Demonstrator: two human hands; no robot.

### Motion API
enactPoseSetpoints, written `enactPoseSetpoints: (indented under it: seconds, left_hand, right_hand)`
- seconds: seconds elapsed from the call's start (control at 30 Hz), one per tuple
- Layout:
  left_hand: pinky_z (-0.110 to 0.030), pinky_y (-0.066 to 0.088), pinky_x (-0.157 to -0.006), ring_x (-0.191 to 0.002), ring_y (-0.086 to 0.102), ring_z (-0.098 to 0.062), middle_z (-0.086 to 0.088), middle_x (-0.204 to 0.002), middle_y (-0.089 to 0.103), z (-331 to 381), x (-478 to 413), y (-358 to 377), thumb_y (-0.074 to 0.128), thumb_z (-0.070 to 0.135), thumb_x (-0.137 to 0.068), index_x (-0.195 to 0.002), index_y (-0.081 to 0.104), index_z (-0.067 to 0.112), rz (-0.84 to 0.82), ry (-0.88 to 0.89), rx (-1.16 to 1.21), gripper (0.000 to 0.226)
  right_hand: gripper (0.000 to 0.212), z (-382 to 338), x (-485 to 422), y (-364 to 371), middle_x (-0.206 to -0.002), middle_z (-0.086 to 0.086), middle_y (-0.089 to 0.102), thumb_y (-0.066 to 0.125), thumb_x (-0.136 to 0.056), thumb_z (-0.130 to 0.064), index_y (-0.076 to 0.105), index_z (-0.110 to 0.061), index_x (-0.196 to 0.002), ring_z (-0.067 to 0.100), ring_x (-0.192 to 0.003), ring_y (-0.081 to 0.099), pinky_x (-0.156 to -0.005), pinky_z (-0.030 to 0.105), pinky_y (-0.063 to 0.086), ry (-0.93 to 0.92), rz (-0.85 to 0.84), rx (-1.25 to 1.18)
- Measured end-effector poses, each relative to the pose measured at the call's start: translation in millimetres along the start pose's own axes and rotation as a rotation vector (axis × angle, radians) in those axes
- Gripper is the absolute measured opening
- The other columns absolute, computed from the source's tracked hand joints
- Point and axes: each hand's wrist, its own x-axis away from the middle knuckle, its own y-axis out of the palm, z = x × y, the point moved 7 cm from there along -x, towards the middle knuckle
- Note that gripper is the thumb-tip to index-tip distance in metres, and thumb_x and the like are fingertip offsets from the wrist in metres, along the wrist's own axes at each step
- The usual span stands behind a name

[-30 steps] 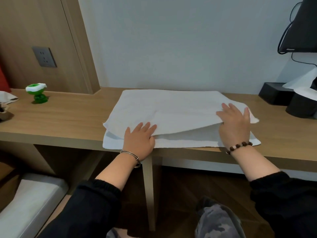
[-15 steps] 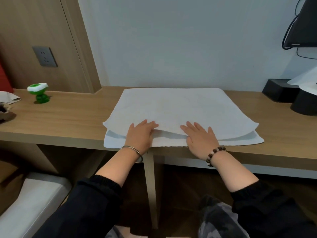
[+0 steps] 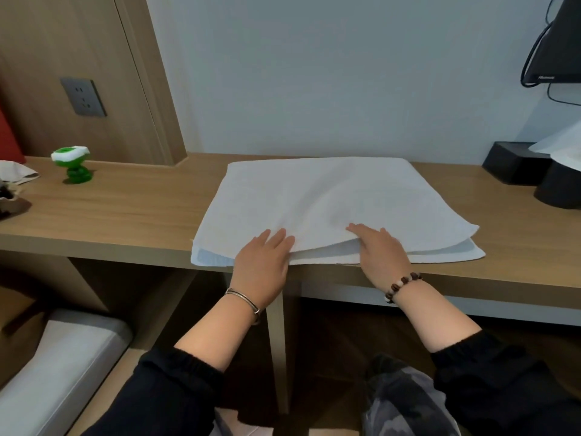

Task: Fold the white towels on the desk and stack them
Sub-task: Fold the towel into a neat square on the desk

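Observation:
A white towel point(image 3: 330, 199) lies on the wooden desk point(image 3: 125, 212), doubled over so that two layers show along its near edge. My left hand point(image 3: 262, 262) rests flat on the near edge of the top layer, left of the middle, with straight fingers. My right hand point(image 3: 382, 253) lies on the same edge a little to the right, fingers stretched forward over the top layer. The lower layer sticks out under both hands at the desk's front edge. Whether my right thumb is under the top layer is hidden.
A green and white toy point(image 3: 72, 165) and a crumpled cloth point(image 3: 19, 173) sit at the desk's far left. Black boxes point(image 3: 515, 163) with white paper stand at the back right under a dark monitor point(image 3: 562, 42). A cushioned seat point(image 3: 47, 372) is at lower left.
My right hand slid left along the towel's near edge, from the right corner to near the middle. The top layer settled flatter. My left hand stayed put.

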Motion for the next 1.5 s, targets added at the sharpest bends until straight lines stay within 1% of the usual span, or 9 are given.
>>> enactPoseSetpoints:
  seconds: [0.1,0.33,0.47,0.63,0.77,0.93,1.13,1.37,1.5]
  left_hand:
    - [-0.033,0.034,-0.107,-0.137,0.036,-0.019,0.002,-0.147,0.041,-7,-1,4,0.042,0.027,-0.097,-0.140,0.043,0.025,0.005,-0.028,0.027,0.043]
    - [-0.032,0.028,-0.110,-0.138,0.032,-0.018,0.002,-0.149,0.038,-8,-1,5,0.042,0.020,-0.097,-0.142,0.039,0.024,0.004,-0.009,0.019,0.045]
    - [-0.040,0.025,-0.110,-0.136,0.033,-0.020,0.003,-0.146,0.039,-30,-8,7,0.044,0.003,-0.089,-0.138,0.039,0.026,-0.045,-0.039,-0.126,0.054]
    - [-0.052,0.010,-0.114,-0.144,0.017,-0.017,0.007,-0.154,0.027,-49,-16,9,0.034,0.024,-0.099,-0.142,0.035,0.030,-0.124,-0.203,-0.043,0.044]
    - [-0.051,0.010,-0.114,-0.144,0.015,-0.018,0.006,-0.155,0.023,-46,-23,11,0.033,0.028,-0.099,-0.145,0.031,0.030,-0.191,-0.164,-0.005,0.046]
    - [-0.054,0.014,-0.111,-0.136,0.031,-0.017,0.007,-0.141,0.045,-72,-14,-3,0.036,0.026,-0.096,-0.133,0.046,0.029,-0.116,-0.218,-0.083,0.039]
    - [-0.043,0.018,-0.110,-0.135,0.033,-0.016,0.008,-0.141,0.047,-115,0,-15,0.041,0.018,-0.097,-0.132,0.050,0.030,-0.107,-0.139,-0.116,0.038]
    - [-0.023,0.015,-0.112,-0.138,0.030,-0.008,0.009,-0.146,0.040,-146,23,-23,0.051,0.025,-0.097,-0.135,0.052,0.023,-0.075,-0.150,0.315,0.038]
    - [-0.013,0.022,-0.105,-0.126,0.039,0.003,0.013,-0.137,0.050,-155,24,-26,0.063,0.023,-0.089,-0.124,0.062,0.024,-0.059,-0.257,0.560,0.034]
  right_hand:
    - [0.047,-9,9,-23,-0.120,0.012,0.065,0.058,-0.073,0.016,0.065,-0.004,-0.114,0.029,-0.123,0.054,-0.114,0.046,0.014,-0.184,0.226,0.186]
    - [0.049,4,21,16,-0.156,-0.009,0.021,0.032,-0.100,-0.018,0.029,-0.027,-0.147,0.008,-0.145,0.013,-0.117,0.035,0.005,-0.112,-0.115,0.229]
    - [0.051,4,13,21,-0.158,-0.009,0.016,0.029,-0.100,-0.019,0.023,-0.029,-0.149,0.009,-0.145,0.010,-0.117,0.041,0.006,-0.043,-0.144,0.279]
    - [0.063,9,-15,17,-0.159,-0.010,0.009,0.031,-0.094,-0.003,0.018,-0.028,-0.151,0.011,-0.146,0.007,-0.118,0.045,0.004,0.068,-0.320,0.207]
    - [0.045,-3,-37,18,-0.152,0.008,0.028,0.032,-0.099,-0.020,0.031,-0.012,-0.143,0.028,-0.137,0.028,-0.113,0.046,0.025,0.060,-0.581,0.227]
    - [0.050,-47,-60,21,-0.157,0.001,0.019,0.024,-0.102,-0.035,0.020,-0.020,-0.150,0.020,-0.144,0.016,-0.116,0.047,0.010,-0.021,-0.270,0.041]
    - [0.053,-39,-51,63,-0.160,-0.002,0.000,0.010,-0.100,-0.041,0.009,-0.029,-0.151,0.019,-0.147,0.000,-0.115,0.050,0.000,-0.004,-0.337,0.273]
    - [0.053,-41,-47,61,-0.160,-0.002,-0.004,0.010,-0.101,-0.037,0.005,-0.028,-0.152,0.020,-0.147,-0.003,-0.115,0.051,0.000,0.092,-0.370,0.299]
    - [0.044,-90,-47,59,-0.155,0.008,0.021,0.022,-0.101,-0.021,0.032,-0.010,-0.142,0.024,-0.143,0.017,-0.113,0.048,0.015,-0.159,-0.312,0.165]
